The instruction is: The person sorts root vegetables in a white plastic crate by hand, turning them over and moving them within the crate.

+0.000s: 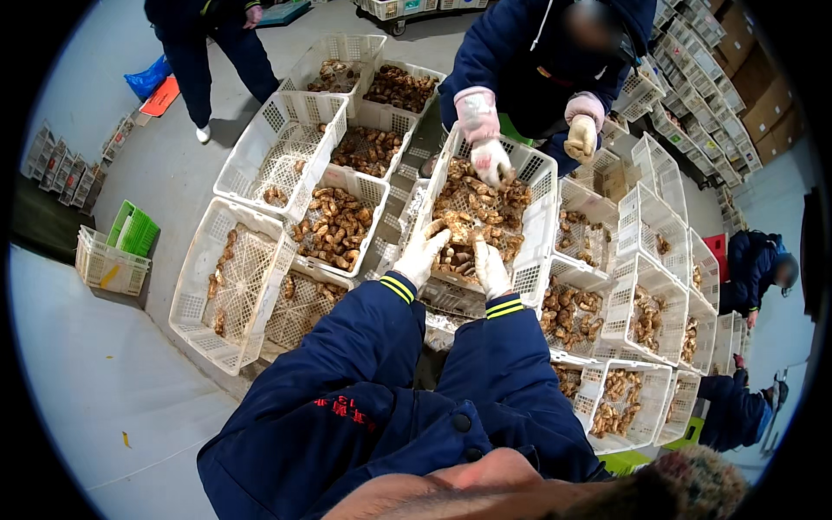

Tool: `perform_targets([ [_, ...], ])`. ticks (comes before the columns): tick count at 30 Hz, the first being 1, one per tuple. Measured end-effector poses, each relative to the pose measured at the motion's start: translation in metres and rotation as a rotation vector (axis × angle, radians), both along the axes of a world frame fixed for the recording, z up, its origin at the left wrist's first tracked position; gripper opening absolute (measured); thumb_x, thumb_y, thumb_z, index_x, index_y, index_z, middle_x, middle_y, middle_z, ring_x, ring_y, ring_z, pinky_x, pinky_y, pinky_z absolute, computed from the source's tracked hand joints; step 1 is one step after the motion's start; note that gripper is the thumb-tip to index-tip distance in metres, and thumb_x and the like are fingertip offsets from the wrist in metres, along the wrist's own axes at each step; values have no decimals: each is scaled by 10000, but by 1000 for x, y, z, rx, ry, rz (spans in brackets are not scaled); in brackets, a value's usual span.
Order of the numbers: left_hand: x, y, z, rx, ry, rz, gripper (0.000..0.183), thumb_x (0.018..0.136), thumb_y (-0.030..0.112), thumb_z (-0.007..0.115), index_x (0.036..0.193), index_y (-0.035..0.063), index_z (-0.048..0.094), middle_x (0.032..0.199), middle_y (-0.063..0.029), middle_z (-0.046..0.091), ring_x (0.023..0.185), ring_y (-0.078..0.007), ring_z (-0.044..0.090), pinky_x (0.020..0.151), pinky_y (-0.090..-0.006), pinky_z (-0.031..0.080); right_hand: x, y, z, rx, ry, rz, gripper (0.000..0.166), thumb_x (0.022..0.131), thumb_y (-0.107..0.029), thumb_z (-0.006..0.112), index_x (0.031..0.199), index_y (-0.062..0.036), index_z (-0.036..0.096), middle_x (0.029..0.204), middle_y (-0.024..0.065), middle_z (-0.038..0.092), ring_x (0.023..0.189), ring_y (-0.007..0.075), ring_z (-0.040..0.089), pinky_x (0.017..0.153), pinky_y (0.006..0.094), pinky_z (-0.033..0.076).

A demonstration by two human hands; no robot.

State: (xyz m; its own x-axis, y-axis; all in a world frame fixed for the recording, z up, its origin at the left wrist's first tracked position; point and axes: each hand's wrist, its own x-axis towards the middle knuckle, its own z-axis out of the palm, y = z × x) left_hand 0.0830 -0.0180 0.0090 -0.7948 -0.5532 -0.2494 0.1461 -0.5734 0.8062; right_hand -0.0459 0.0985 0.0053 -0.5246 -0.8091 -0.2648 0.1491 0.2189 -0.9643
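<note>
A white perforated plastic crate (544,224) stands before me, holding brown mushrooms (484,198) that look like matsutake. My left hand (421,255), in a white glove, reaches over its near left side with thumb and fingers apart. In a matching glove, my right hand (492,265) is over the near right part, its fingertips down at the mushrooms. Whether they grip one is unclear. Between my hands lie pale, broad mushrooms (457,229). From across the crate, a co-worker's gloved hand (491,162) reaches in among the mushrooms; their other gloved hand (582,139) hangs beyond the right rim.
On my left, a crate with few mushrooms (250,286) overlaps lower crates; a fuller crate (383,195) is beside it. Stacked crates (643,305) crowd the right. A person's legs (195,71) stand at the far left. Other people (747,266) are at far right.
</note>
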Motion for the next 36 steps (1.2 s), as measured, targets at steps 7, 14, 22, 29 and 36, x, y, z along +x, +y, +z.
perform_targets([
  [7, -4, -1, -11, 22, 51, 60, 492, 933, 211, 578, 1371, 32, 444, 1256, -78, 561, 1064, -156, 571, 904, -300, 480, -11, -3, -21, -92, -161, 35, 370, 975, -186, 545, 1269, 39, 531, 937, 39, 647, 682, 86, 592, 567, 222, 486],
  [14, -2, -9, -17, 10, 23, 121, 452, 948, 300, 547, 1328, 57, 505, 1259, -85, 565, 1106, -163, 563, 912, -311, 487, 2, -11, -10, -163, 61, -80, 552, 883, 70, 514, 1412, 58, 356, 1302, 125, 525, 938, 93, 561, 784, 176, 457],
  [22, -6, -3, 1, 98, -14, 6, 457, 945, 177, 580, 1359, 25, 461, 1210, -55, 589, 1064, -130, 569, 882, -259, 485, -16, -3, -24, -263, -206, -31, 590, 901, -13, 582, 1443, -17, 348, 1337, 71, 513, 1081, 131, 563, 769, 224, 524],
  [29, -6, -5, -14, -33, 77, -54, 493, 919, 93, 547, 1391, 22, 420, 1222, -70, 584, 1052, -139, 575, 902, -269, 477, -20, -7, -35, -303, -189, -68, 496, 895, -12, 596, 1353, 62, 422, 1157, 73, 604, 1026, 114, 575, 838, 211, 493],
  [36, -4, -9, -15, 145, -28, 57, 476, 914, 167, 581, 1360, 47, 463, 1274, -78, 556, 1141, -179, 534, 945, -322, 458, -22, -6, -40, -307, -344, -113, 437, 878, 22, 599, 1297, 60, 482, 1044, 52, 629, 898, 107, 608, 756, 187, 493],
])
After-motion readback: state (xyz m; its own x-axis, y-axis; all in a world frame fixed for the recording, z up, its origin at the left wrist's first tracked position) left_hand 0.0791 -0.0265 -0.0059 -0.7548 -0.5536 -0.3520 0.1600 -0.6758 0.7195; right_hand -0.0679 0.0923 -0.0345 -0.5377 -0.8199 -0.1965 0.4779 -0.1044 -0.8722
